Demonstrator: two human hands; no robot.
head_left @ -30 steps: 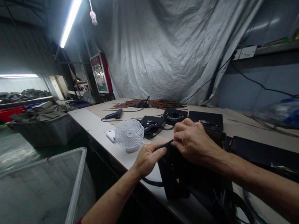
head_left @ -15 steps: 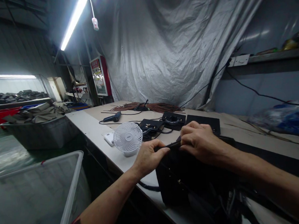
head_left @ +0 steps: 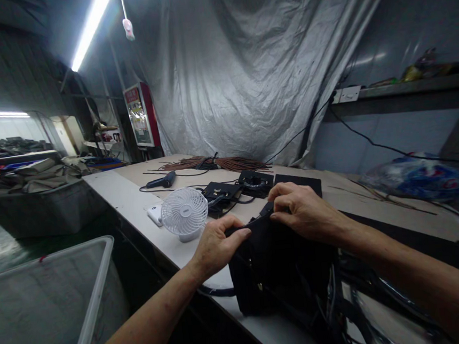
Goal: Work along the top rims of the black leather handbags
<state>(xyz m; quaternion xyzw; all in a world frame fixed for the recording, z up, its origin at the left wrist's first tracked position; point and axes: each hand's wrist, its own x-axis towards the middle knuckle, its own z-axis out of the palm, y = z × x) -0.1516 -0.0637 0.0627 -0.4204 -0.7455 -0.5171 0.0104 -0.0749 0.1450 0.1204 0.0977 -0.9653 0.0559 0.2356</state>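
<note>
A black bag [head_left: 278,264] with small gold-coloured fittings stands upright at the near edge of the table [head_left: 135,199]. My left hand [head_left: 217,243] pinches its top edge on the left, thumb over the rim and fingers behind. Further right along the same rim, my right hand [head_left: 301,211] grips the edge between thumb and curled fingers. Dark straps [head_left: 333,302] hang at the bag's lower right; the bag's inside is too dark to make out. Beyond my hands lie a black bag with a gold clasp [head_left: 220,190] and another dark bag with a wrapped handle [head_left: 254,181].
A white fan [head_left: 185,213] stands left of my hands, beside a white device [head_left: 154,216]. Behind lie a dark corded tool [head_left: 164,180] and bundled brown cords [head_left: 234,163]. A large pale tub [head_left: 110,257] is at the left; a plastic-wrapped bundle [head_left: 426,176] lies right.
My view has turned slightly right, so things appear shifted left. My right hand's fingers have loosened a little and spread along the rim. Both hands remain on the bag's edge.
</note>
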